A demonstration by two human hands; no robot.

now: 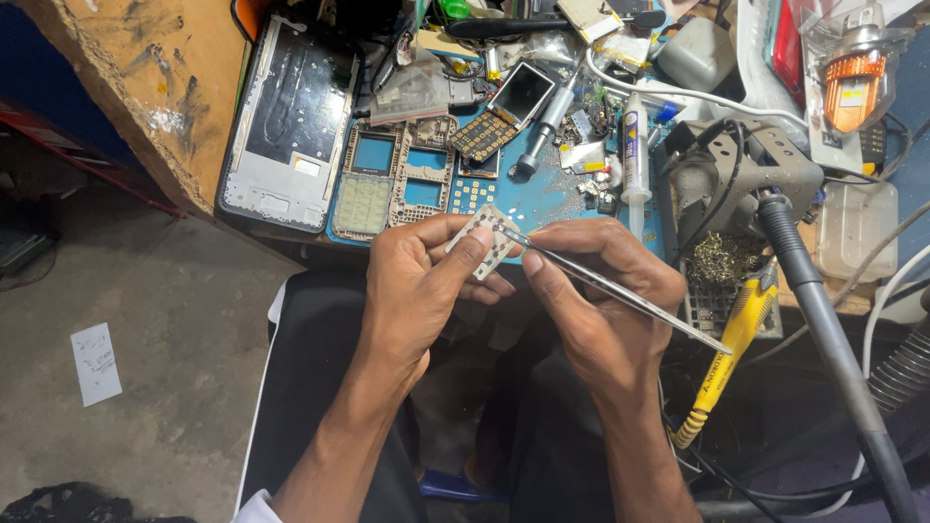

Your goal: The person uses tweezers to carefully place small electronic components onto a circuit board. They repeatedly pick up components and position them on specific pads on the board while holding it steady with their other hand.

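**Head view: tweezers at the keypad board**

Head camera looks down over my lap to the bench edge. Nearest, my left hand (412, 291) is closed around a small keypad board (487, 239), pinched between thumb and fingertips and tilted up just in front of the bench. My right hand (596, 300) is closed on a pair of metal tweezers (610, 288), held like a pen, with the tips touching the board's upper edge. I judge this to be the picking step: working something small on the board's face. What the tips grip, if anything, is too small to tell. The next move calls for a steady left hand and a light, exact touch at the tips.

Beyond, on the blue mat (542, 199), lie two phone keypad frames (399, 174) side by side and a glue tube (635, 145). Left of them sits a larger phone frame (291, 126). To the right stands a soldering-iron holder (736, 179), with a yellow-handled tool (722, 363) hanging below it.
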